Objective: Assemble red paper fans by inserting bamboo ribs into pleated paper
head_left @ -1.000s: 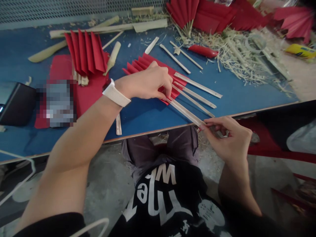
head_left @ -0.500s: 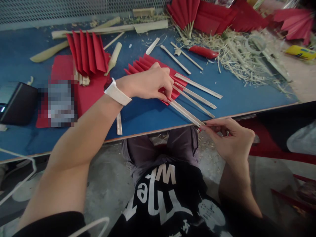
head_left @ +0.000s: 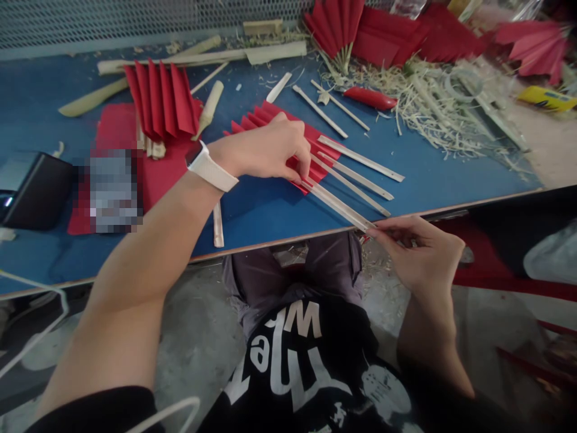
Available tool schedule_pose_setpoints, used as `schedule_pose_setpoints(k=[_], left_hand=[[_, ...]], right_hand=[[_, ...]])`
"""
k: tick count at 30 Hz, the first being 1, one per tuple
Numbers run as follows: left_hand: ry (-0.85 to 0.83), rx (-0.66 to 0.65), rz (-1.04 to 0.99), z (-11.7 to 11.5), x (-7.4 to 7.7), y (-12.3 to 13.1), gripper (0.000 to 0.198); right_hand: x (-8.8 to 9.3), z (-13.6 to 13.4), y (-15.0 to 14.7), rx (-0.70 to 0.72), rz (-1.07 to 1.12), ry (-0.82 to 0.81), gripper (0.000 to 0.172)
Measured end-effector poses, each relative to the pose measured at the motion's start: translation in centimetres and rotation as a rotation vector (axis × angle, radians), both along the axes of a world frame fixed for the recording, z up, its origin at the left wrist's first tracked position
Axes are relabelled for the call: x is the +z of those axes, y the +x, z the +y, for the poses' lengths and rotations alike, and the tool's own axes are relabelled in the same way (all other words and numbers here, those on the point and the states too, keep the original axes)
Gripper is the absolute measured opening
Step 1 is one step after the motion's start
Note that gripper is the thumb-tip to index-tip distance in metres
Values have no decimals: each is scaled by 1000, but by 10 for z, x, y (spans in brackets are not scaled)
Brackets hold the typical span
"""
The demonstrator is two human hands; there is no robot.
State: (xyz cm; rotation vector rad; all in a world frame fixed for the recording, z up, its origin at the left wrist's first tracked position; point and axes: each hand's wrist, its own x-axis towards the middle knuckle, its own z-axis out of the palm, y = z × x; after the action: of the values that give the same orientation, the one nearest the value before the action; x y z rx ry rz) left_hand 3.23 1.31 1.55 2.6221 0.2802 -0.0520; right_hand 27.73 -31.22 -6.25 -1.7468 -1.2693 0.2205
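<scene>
A pleated red paper fan leaf [head_left: 329, 163] lies on the blue table, partly covered by my left hand [head_left: 282, 147]. That hand pinches the paper's near edge where a pale bamboo strip [head_left: 338, 204] meets it. The strip slants toward the table's front edge, and my right hand [head_left: 417, 243] grips its outer end between thumb and fingers. Several other bamboo strips [head_left: 360, 157] stick out from the leaf side by side, beyond the held one. How far the held strip reaches under my left fingers is hidden.
Another pleated red paper [head_left: 160, 102] stands at the left on flat red sheets. A red-handled knife [head_left: 370, 98], loose bamboo sticks [head_left: 320, 111] and a heap of shavings [head_left: 433, 111] lie behind. A yellow tool [head_left: 545, 98] is at right, a black device [head_left: 38, 189] at left.
Both hands keep nearly the same pose on the strip and the paper. The view has shifted very slightly.
</scene>
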Motion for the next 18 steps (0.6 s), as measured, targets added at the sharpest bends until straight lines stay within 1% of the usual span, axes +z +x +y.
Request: schedule_pose_setpoints(k=[7,12,15,16,18], left_hand=[[0,-4,-21,1,-2,3,22],[-44,16,-56,2,-1,-1,24],[-90,62,-121,5,6,-9,30],[-96,79,-132,6,10,-13,33],[-89,120,-104,8,19,-22,45]], right_hand=[[3,2,5,1,28,-39,9],[16,5,7,83,4,-78,7],[31,22,17,73,-5,-40,6],[37,32,22,70,-14,-23,8],[49,60,34,115,-82,-12,13]])
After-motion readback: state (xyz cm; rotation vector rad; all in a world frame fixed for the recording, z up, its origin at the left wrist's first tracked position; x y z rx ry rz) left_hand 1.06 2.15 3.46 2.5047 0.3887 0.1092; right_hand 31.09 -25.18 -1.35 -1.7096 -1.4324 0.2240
